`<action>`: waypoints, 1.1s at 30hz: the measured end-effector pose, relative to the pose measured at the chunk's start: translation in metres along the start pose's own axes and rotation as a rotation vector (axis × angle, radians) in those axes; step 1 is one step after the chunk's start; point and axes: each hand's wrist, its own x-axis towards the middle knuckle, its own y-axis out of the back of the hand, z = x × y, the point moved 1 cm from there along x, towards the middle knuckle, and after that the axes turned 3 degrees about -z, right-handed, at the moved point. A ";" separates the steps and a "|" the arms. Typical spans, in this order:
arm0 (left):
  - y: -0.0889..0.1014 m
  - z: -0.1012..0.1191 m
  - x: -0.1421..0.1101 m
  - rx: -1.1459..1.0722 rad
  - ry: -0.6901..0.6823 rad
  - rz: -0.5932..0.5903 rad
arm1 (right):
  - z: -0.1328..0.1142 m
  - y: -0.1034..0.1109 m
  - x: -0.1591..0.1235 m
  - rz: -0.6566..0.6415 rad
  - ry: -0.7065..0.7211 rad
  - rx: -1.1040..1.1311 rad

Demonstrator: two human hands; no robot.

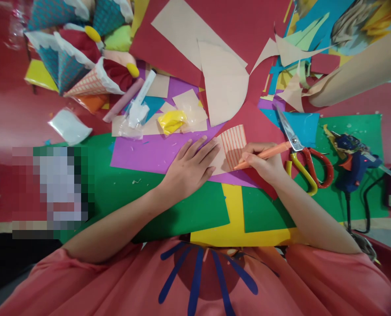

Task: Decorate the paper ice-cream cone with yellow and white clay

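My left hand (pixel 190 166) lies flat, fingers spread, pressing down the left part of a small beige paper piece (pixel 232 147) with orange stripes drawn on it. The piece rests on a purple sheet (pixel 142 153). My right hand (pixel 264 164) grips an orange marker (pixel 267 154) with its tip touching the paper's lower edge, beside the stripes.
Red-and-yellow scissors (pixel 302 156) lie just right of my right hand, a blue glue gun (pixel 353 162) with its cord farther right. Green (pixel 123 188) and yellow (pixel 233 210) sheets lie near me. Paper cones (pixel 70 66), beige cutouts (pixel 221 83) and scraps crowd the far side.
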 end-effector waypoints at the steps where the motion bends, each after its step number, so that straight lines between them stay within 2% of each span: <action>1: 0.000 0.000 0.000 0.001 0.000 0.001 | 0.001 0.001 -0.001 0.057 -0.001 0.025; 4: 0.000 0.001 -0.001 -0.027 0.006 -0.014 | 0.003 0.003 -0.003 0.152 0.028 0.037; 10: 0.000 0.006 -0.001 -0.026 -0.078 -0.015 | 0.004 0.002 -0.007 0.169 0.104 -0.072; 18: 0.007 0.008 0.003 0.017 -0.176 0.072 | 0.002 -0.002 0.000 0.107 0.108 -0.178; 25: 0.007 0.009 0.002 -0.006 -0.154 0.038 | 0.002 -0.002 0.003 0.079 0.110 -0.253; 33: 0.006 0.009 0.003 -0.031 -0.166 0.063 | 0.003 -0.005 0.005 0.084 0.115 -0.287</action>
